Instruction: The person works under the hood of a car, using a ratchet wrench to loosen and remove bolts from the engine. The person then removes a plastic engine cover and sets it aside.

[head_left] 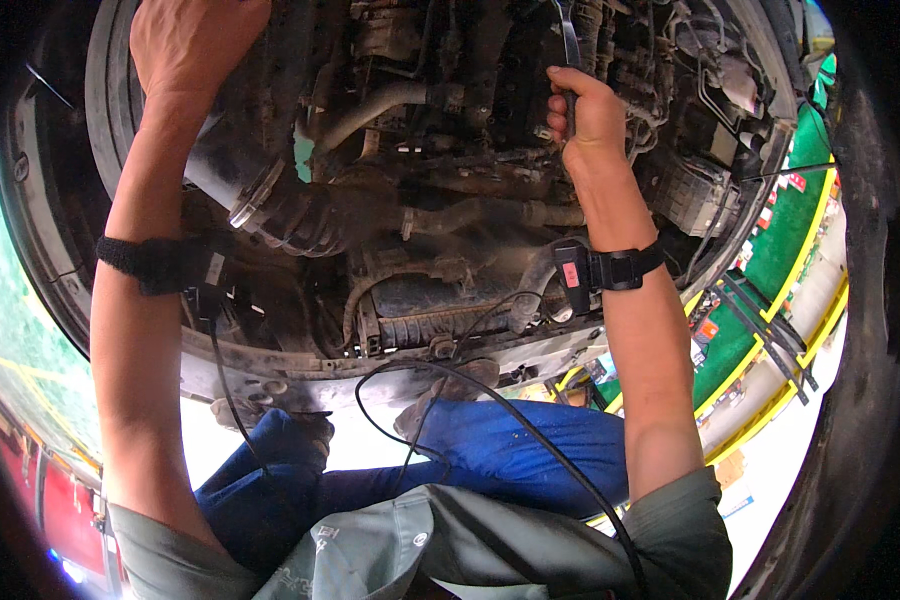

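Observation:
My right hand is closed around the dark handle of a hand tool with a bright metal shank. Its far end runs out at the top edge, so its exact kind does not show. At the upper left, my left hand reaches over the engine bay with its back toward me. Its fingers are out of sight beyond it and the picture's edge. Below that wrist lies a wide grey intake pipe with a metal clamp. Between my arms a curved, dusty hose crosses the engine.
Near me, the car's front crossmember spans the bay, with a radiator behind it. A black cable loops over my lap from the wrist bands. To the right stand yellow rails beside a green floor strip.

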Demonstrator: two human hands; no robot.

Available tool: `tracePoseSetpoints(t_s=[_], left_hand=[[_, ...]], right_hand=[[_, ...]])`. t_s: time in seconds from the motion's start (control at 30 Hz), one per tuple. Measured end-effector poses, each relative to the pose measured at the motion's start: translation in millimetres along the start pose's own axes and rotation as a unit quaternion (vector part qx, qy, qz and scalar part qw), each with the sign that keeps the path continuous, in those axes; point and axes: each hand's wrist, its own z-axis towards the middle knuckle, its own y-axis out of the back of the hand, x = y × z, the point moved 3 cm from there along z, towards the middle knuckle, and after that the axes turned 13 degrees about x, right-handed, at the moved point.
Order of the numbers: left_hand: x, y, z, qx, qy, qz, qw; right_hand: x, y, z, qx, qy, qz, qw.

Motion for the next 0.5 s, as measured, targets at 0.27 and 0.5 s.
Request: tracePoseSetpoints(t_s=[0.27,0.5], left_hand=[[-21.7,-2.7,-24.2,-0.066,0.113,0.138,0.982],[-19.7,-2.6,-24.6,-0.093,0.101,0.159,0.978]], right_hand=[[22.1,40.4,25.0,0.094,-0.002,-0.316,0.944],[131.4,43.2,32.0,-0.028,0.076,-0.802,0.592]])
